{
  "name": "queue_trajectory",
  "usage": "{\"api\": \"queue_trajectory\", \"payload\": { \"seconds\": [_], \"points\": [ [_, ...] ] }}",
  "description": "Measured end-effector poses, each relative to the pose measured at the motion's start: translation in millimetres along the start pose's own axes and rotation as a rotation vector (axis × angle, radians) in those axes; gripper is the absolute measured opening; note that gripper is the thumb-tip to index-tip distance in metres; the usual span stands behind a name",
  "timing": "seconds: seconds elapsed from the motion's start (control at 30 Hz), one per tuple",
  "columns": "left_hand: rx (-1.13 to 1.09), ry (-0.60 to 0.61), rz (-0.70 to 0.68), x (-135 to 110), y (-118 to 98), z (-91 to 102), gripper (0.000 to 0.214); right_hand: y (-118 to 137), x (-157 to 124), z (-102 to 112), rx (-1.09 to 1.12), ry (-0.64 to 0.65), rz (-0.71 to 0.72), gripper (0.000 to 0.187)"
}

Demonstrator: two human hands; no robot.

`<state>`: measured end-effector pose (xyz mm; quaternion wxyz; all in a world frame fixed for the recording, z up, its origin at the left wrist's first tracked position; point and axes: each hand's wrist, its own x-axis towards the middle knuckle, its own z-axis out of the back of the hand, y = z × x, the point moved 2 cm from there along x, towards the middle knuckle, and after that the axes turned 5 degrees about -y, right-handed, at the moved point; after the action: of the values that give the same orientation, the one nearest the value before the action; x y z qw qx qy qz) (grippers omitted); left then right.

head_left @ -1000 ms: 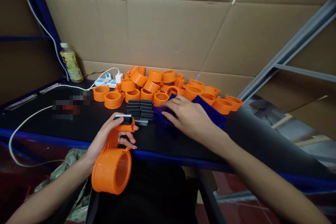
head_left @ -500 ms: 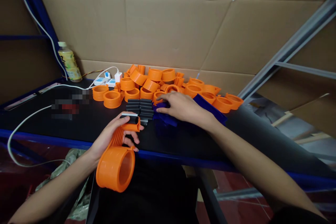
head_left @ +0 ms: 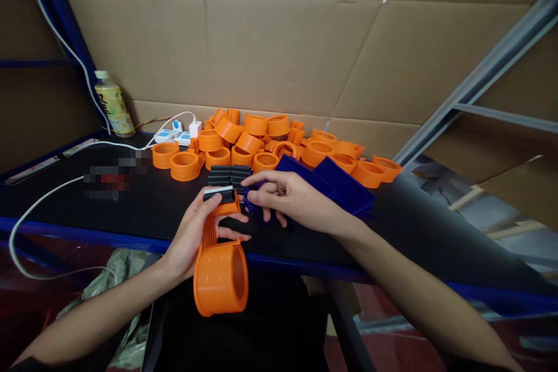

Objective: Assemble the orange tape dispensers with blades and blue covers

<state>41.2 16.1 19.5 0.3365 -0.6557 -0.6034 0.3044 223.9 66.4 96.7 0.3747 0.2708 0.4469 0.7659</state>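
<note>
Orange plastic filled the left hand (head_left: 188, 237), which was closed around the ribbed neck of an orange holder (head_left: 220, 279) just above the near edge of the worktop (head_left: 143, 203). The thumb pressed on the black strip (head_left: 225, 196) at the holder's head, beside a white toothed edge (head_left: 218, 189), while other fingers stretched out past the neck, loosely spread. The holder's wide ring hung at five o'clock from that hand, its opening turned toward four.

At two o'clock from the left hand was the right hand (head_left: 299, 200), its grip narrow: thumb and fingertips appeared pinched on a small dark blue piece (head_left: 249, 204), partly hidden by the fingers. The index finger reached out toward nine o'clock, near the holder's head.

Stacked black pieces (head_left: 226, 174) lay at one o'clock from the left hand. Blue sheets (head_left: 344, 186) lay at two o'clock from the right hand, and a heap of orange rings (head_left: 250, 143) rose at its eleven to twelve.
</note>
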Motion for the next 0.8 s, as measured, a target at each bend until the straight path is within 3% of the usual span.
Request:
{"api": "queue_trajectory", "payload": {
  "seconds": [0.1, 0.5, 0.8],
  "points": [
    [0.009, 0.001, 0.028, -2.3, 2.1, 1.3, 0.028, -2.0, 3.0, -6.8, -0.03, -0.003, 0.007, 0.043],
    [0.079, -0.037, 0.044, -6.0, 0.8, -1.8, 0.021, 1.3, 1.8, -31.2, -0.19, -0.246, 0.138, 0.04],
    [0.076, -0.025, 0.053, -9.4, 1.5, 0.9, 0.024, -0.2, -0.9, -33.6, -0.142, -0.254, 0.141, 0.04]
  ]
}}
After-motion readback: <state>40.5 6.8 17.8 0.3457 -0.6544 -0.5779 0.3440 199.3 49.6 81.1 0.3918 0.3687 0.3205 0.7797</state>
